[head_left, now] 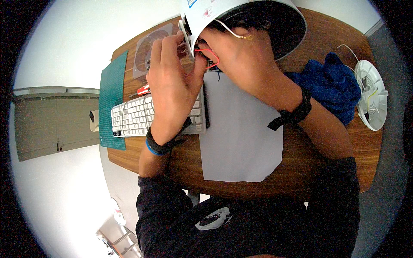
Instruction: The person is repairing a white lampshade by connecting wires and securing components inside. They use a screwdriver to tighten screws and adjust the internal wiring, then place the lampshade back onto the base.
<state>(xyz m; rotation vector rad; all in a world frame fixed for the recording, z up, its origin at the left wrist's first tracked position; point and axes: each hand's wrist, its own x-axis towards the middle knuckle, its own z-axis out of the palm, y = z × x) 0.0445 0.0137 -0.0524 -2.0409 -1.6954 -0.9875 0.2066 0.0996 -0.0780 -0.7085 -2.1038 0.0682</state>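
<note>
One white shell [228, 7] lies tipped at both hands' fingertips, open end facing them, long axis running away. Left hand [171, 79]: half-curled at its edge, grip unclear; right hand [249, 60]: fingertips inside, hold hidden. One keyboard [135, 112] lies beneath the left.

From where I stand, this looks like a room in a home or small office, its wooden table [185, 162] serving as a repair bench: an opened white appliance shell [228, 9] at twelve o'clock, a wired round base [379, 101] at three, a keyboard [131, 114] and green cutting mat [112, 103] toward nine, plain white wall [86, 47] at ten.
</note>
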